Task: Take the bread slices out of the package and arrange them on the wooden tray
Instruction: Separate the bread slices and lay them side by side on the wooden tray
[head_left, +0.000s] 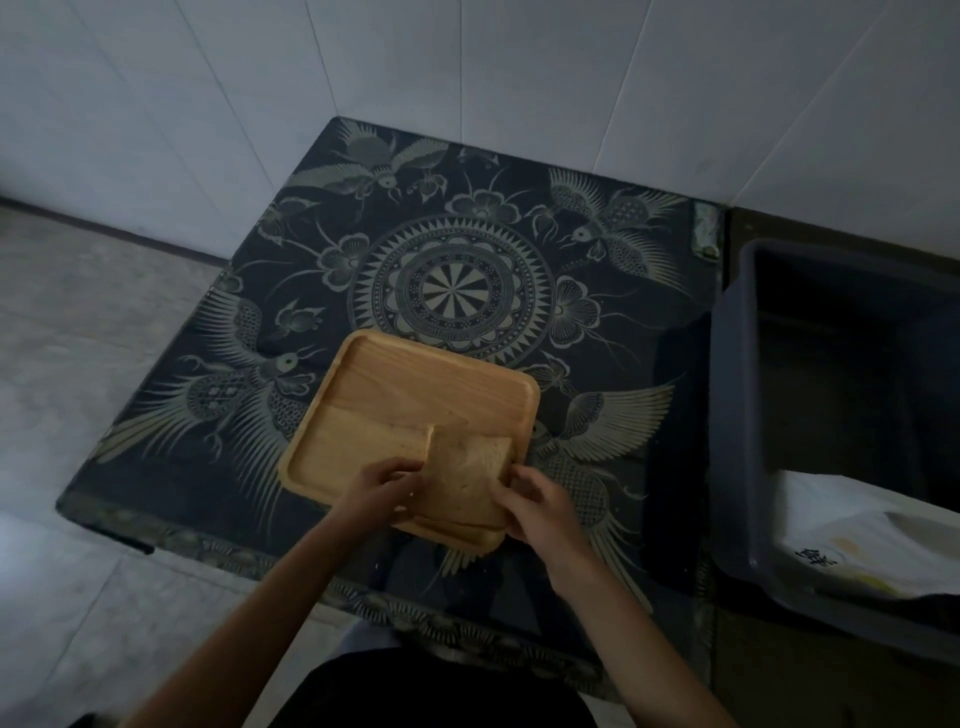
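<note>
A square wooden tray (415, 374) lies on a dark patterned table. A stack of pale bread slices (467, 478) rests in the tray's near right corner. My left hand (382, 486) pinches the stack's left edge. My right hand (540, 506) grips its right edge. One slice looks slightly lifted or shifted on top; the light is dim. A white package (852, 540) with printing lies in the grey bin at the right.
The table (467, 249) has a bird and mandala print and stands in a corner of white tiled walls. A dark grey plastic bin (737, 415) sits beside the table's right edge. Pale floor lies to the left.
</note>
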